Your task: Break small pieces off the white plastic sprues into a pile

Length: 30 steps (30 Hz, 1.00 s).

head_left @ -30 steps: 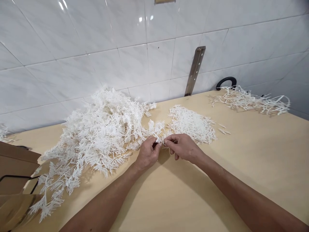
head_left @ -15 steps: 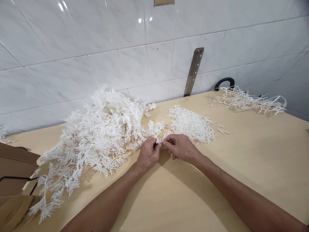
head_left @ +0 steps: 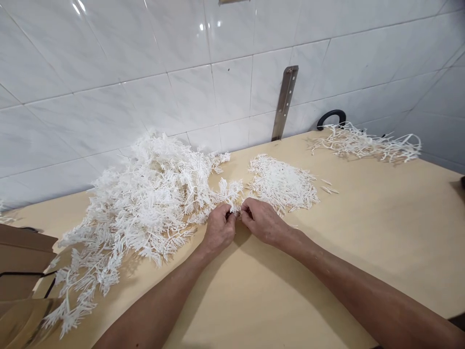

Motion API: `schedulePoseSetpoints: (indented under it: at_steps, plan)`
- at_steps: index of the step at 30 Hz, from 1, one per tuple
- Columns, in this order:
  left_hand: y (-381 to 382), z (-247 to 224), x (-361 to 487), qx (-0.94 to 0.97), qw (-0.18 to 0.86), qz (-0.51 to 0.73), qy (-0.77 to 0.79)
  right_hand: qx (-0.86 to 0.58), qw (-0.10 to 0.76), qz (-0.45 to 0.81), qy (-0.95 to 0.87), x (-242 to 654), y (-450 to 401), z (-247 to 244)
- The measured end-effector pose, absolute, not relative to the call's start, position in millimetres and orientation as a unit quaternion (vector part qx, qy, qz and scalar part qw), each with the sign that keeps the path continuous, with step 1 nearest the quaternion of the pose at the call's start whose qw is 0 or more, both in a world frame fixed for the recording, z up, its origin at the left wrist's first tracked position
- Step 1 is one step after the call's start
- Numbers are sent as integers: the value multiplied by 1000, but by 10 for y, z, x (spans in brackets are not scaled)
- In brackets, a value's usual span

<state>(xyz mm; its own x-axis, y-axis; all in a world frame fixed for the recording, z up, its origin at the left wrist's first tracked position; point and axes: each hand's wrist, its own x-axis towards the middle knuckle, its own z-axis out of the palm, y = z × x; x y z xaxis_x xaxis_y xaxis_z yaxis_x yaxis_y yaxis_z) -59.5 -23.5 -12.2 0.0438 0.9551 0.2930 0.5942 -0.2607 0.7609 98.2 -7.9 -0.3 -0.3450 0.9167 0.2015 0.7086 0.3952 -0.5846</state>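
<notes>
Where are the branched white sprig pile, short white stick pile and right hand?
Branched white sprig pile (head_left: 152,191), head view: its middle.
Short white stick pile (head_left: 283,184), head view: its middle.
Right hand (head_left: 262,219), head view: back of hand.

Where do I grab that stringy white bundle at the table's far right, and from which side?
Probably its middle, from above on the near side: the stringy white bundle lies long and low, its strands splay at both ends, and a black curved piece stands behind its left end.
</notes>
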Motion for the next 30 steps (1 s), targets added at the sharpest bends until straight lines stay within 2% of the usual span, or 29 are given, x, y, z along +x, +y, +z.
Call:
schedulePoseSetpoints:
  at_steps: [3,8,10,13,16,18,23,27,30]
  plan:
    - [-239,-91,-614,663,255,428,559,-540,250,192,-780,985,-36,-10]
    - [-221,-78,-635,665,290,436,533,-572,306,360,-671,1188,40,149]
    - [-216,-83,-635,662,301,432,533,-574,336,381,-642,1324,84,207]
    - [-225,-77,-629,669,292,429,532,-609,367,314,-629,1536,189,230]
    - [-239,-68,-623,679,287,423,527,-651,376,153,-641,1671,278,211]
    - [-240,-71,-623,680,292,421,525,-639,374,98,-665,1668,275,213]
    - [-219,-90,-624,689,286,413,523,-522,324,259,-745,1373,83,222]
    - [-209,-88,-621,699,279,401,523,-484,285,275,-781,1181,-22,152]
    - [-210,-84,-617,699,283,397,523,-485,288,273,-779,1152,-43,131]
